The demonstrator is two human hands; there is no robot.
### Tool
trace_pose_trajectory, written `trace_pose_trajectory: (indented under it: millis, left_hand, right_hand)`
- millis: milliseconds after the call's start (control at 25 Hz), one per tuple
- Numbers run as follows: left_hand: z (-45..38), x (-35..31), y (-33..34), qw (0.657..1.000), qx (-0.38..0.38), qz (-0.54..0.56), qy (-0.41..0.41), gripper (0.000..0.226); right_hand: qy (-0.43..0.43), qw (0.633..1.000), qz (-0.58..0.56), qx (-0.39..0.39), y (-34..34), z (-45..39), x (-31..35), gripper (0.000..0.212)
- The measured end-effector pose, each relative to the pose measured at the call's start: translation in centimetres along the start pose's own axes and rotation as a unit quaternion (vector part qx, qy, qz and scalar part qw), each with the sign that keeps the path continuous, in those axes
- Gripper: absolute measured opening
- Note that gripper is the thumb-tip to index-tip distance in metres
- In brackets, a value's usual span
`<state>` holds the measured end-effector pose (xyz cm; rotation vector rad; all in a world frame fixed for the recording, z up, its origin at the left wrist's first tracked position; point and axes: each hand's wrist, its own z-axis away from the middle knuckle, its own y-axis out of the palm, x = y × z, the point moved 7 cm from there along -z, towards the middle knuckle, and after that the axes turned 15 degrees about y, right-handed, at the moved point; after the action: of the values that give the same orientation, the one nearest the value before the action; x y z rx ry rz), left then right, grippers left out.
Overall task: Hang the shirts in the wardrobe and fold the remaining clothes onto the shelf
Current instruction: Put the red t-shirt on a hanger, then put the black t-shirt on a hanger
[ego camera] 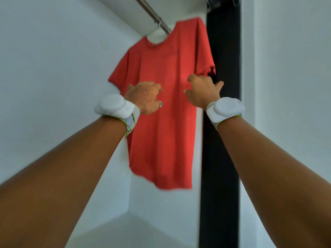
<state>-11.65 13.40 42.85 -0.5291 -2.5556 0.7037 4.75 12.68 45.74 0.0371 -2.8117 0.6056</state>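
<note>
A red shirt point(161, 108) hangs lengthwise from the wardrobe rail point(152, 14), just beyond both raised hands. The left hand point(145, 97) is loosely curled and holds nothing; the right hand point(204, 92), fingers spread and released, reaches nearest its right sleeve.

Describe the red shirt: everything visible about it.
The red shirt is a plain short-sleeved T-shirt with a round neck, of soft, matte, knit-looking fabric. It hangs from the rail at the top of the wardrobe, front toward the camera, body falling straight and hem loose. Its edges are blurred. The hanger is mostly hidden; only a pale hook shows at the rail. Both hands, left and right, are raised in front of it with loosely curled fingers; whether they touch the cloth cannot be told.
</note>
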Motion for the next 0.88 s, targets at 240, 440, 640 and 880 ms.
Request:
trace_pose_trajectory:
  millis: [240,440,640,880]
  left_hand:
    - [14.3,-17.3,6.8,0.969,0.038,0.244,-0.032,0.039]
    - [25.8,-33.0,10.9,0.819,0.063,0.555,-0.132,0.023]
    - [38.0,-51.9,12.4,0.615,0.221,0.732,-0.195,0.019]
    - [54.8,-70.1,6.8,0.487,0.424,0.749,-0.146,0.017]
  right_hand:
    - [0.187,0.964,-0.127,0.139,-3.6,21.6,-15.0,0.033]
    - [0.337,0.91,-0.189,0.152,-9.2,39.3,-27.0,0.027]
    - [0.498,0.848,-0.146,0.105,-19.3,58.2,-36.8,0.026]
    - [0.708,0.703,-0.069,0.011,-33.6,83.8,-40.6,0.011]
